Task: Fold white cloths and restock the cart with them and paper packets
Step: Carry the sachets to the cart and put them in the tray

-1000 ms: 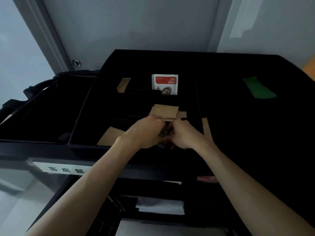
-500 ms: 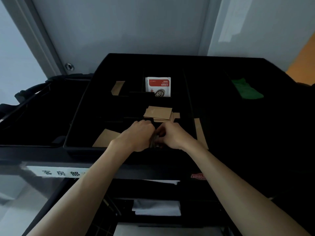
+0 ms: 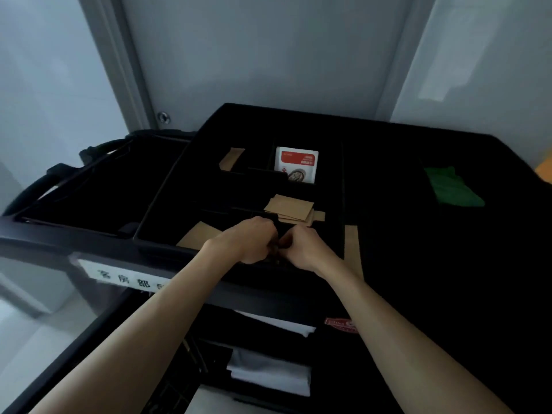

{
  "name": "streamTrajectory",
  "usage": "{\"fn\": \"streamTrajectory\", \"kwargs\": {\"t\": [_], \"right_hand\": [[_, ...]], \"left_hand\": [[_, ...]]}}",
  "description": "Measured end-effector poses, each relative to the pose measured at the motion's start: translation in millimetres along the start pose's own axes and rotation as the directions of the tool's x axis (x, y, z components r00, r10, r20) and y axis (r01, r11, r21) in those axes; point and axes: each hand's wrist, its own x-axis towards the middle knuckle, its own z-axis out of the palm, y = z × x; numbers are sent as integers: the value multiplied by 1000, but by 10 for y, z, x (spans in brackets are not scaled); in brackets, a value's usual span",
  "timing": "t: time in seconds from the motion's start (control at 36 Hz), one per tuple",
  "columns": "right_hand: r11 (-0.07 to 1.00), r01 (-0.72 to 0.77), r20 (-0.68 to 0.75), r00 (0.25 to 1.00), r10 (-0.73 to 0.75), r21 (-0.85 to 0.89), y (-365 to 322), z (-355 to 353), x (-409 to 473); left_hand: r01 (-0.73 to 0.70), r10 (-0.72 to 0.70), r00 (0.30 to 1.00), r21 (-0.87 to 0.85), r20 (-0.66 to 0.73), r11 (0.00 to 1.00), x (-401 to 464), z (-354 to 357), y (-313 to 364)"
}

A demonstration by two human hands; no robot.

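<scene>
A black housekeeping cart (image 3: 448, 264) with a divided black top tray (image 3: 167, 204) fills the view. On its lower shelves lie folded white cloths (image 3: 268, 372). A green folded cloth (image 3: 448, 186) rests on the cart's right side. In the tray, a stack of brown paper packets (image 3: 289, 208) sits in a middle compartment, a red-and-white sachet (image 3: 295, 165) stands behind it, and single brown packets lie in neighbouring compartments. The left hand (image 3: 248, 243) and right hand (image 3: 304, 249) meet over the tray's near compartment, fingers curled around something small and dark between them; what it is cannot be told.
</scene>
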Motion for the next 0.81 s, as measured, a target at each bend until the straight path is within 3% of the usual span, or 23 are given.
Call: {"fn": "streamTrajectory", "kwargs": {"t": [0.19, 0.47, 0.61, 0.81], "right_hand": [[998, 33, 14, 999, -33, -56, -7, -21, -20], [959, 240, -110, 960, -257, -149, -294, -141, -3], [926, 378, -144, 916, -375, -8, -534, -111, 6], [820, 504, -146, 864, -483, 272, -1113, 227, -90]], "left_hand": [[65, -65, 998, -32, -12, 997, -50, -61, 100], [129, -175, 933, -162, -316, 978, -384, -253, 216], [181, -284, 851, -261, -442, 948, -671, -315, 163], [227, -488, 650, -464, -583, 856, -1321, -391, -50]]}}
